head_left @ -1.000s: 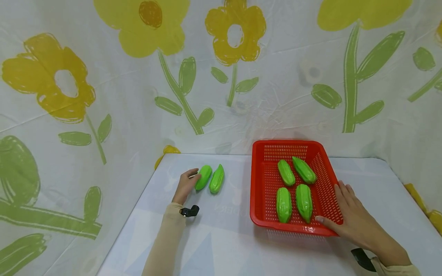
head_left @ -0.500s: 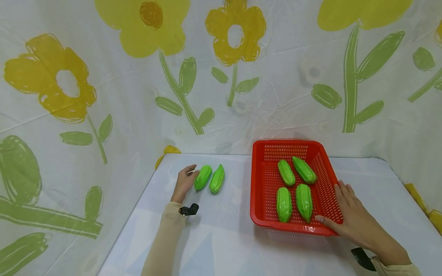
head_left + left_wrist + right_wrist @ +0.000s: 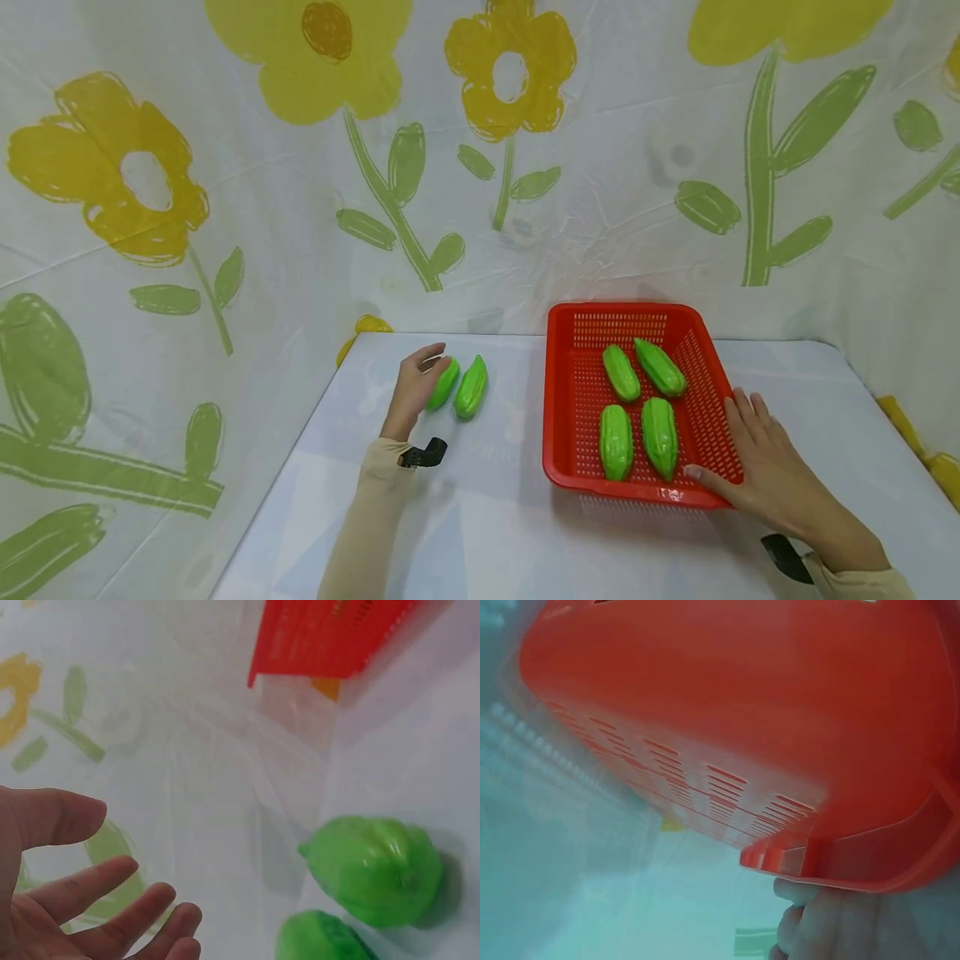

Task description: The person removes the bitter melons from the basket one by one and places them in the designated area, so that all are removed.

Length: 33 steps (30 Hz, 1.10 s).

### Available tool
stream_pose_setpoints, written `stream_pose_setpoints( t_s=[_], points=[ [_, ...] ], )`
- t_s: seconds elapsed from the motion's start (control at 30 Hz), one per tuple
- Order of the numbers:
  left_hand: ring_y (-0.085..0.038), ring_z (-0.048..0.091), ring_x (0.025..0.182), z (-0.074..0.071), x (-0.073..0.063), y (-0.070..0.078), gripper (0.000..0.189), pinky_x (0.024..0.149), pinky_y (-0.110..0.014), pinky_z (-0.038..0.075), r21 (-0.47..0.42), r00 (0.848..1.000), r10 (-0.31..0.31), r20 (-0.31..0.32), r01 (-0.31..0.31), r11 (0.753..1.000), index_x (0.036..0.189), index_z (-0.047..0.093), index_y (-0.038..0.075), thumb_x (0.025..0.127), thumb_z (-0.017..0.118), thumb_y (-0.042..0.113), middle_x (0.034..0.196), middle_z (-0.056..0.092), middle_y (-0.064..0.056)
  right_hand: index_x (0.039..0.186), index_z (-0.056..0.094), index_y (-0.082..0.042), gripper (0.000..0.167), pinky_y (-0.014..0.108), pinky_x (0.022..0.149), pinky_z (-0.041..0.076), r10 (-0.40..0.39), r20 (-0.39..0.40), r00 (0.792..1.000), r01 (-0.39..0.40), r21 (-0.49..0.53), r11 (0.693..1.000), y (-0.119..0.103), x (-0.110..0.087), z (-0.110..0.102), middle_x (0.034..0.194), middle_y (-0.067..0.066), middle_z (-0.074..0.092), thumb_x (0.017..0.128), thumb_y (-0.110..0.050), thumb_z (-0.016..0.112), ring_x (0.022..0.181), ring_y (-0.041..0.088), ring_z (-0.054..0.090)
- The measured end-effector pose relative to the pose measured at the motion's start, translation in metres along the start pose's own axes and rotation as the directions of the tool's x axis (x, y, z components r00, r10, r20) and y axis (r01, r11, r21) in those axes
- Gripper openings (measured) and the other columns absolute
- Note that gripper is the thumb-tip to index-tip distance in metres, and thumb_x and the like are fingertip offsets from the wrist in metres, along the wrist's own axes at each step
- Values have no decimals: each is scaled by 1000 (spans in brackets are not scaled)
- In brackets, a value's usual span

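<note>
In the head view my left hand [image 3: 417, 382] is held just above and to the left of a green ribbed bitter melon [image 3: 445, 386], partly hiding it. Its fingers are loosely bent around nothing, and the left wrist view shows a gap between the hand [image 3: 97, 892] and both melons. A second bitter melon [image 3: 471, 388], tip pointing away, lies close to the right of the first. At the right, my right hand [image 3: 772, 462] rests on the right front corner of a red plastic basket [image 3: 553, 400], fingers stretched along its side, thumb over the front rim.
Several more bitter melons [image 3: 660, 437] lie inside the basket. Both stand on a white-covered table [image 3: 495, 508], whose back edge meets a flower-printed curtain [image 3: 615, 208]. The curtain also hangs along the left and right sides.
My left hand first drew back slightly from the left bitter melon, then moved forward and right over it. The right hand and basket have stayed in place.
</note>
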<state>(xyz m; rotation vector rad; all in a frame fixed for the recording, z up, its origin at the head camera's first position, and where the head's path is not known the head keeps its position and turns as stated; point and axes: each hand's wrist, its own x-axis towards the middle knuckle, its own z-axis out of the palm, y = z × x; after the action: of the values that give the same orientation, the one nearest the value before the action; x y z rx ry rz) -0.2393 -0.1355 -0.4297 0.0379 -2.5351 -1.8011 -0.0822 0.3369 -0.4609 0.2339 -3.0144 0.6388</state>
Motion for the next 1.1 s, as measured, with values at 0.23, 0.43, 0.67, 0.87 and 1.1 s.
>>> stream_pose_setpoints(
  t_s=[0.23, 0.43, 0.67, 0.87, 1.1],
  points=[
    [-36, 58, 136, 13, -17, 22, 42, 117, -50, 45, -17, 994, 109, 29, -108, 994, 140, 62, 1, 101, 65, 17, 145, 62, -21, 161, 0, 11, 121, 57, 123, -24, 17, 16, 1000, -16, -53, 998, -1, 2, -1, 168, 36, -1, 90, -66, 62, 157, 50, -15],
    [-34, 59, 135, 24, -35, 39, 43, 117, -50, 46, -4, 986, 153, 72, -153, 988, 141, 61, 1, 102, 64, 18, 142, 65, -18, 161, -1, 11, 120, 49, 122, -29, 9, 15, 1000, -8, -50, 999, -2, 2, -1, 169, 36, -3, 92, -65, 62, 158, 50, -16],
    [-33, 63, 130, 42, -50, 49, 43, 113, -47, 51, -28, 973, 199, 114, -197, 980, 140, 62, 1, 101, 66, 19, 138, 67, -19, 161, -2, 10, 120, 45, 119, -32, 9, 20, 1000, -8, -42, 999, -1, 2, -3, 168, 36, -3, 92, -65, 61, 157, 51, -15],
    [-32, 66, 125, 64, -61, 51, 44, 108, -42, 55, -10, 956, 243, 166, -245, 970, 139, 63, -1, 101, 66, 22, 135, 69, -18, 161, -4, 9, 121, 50, 120, -30, 13, 30, 999, -12, -31, 999, 0, 2, -4, 168, 36, -4, 91, -65, 62, 157, 51, -16],
    [-31, 69, 122, 86, -72, 54, 46, 104, -44, 57, -24, 949, 248, 197, -248, 969, 138, 63, -1, 100, 66, 24, 135, 70, -17, 161, -4, 9, 122, 54, 121, -28, 14, 41, 999, -13, -27, 1000, 0, 3, -3, 168, 36, -5, 91, -65, 62, 157, 51, -17]
  ],
)
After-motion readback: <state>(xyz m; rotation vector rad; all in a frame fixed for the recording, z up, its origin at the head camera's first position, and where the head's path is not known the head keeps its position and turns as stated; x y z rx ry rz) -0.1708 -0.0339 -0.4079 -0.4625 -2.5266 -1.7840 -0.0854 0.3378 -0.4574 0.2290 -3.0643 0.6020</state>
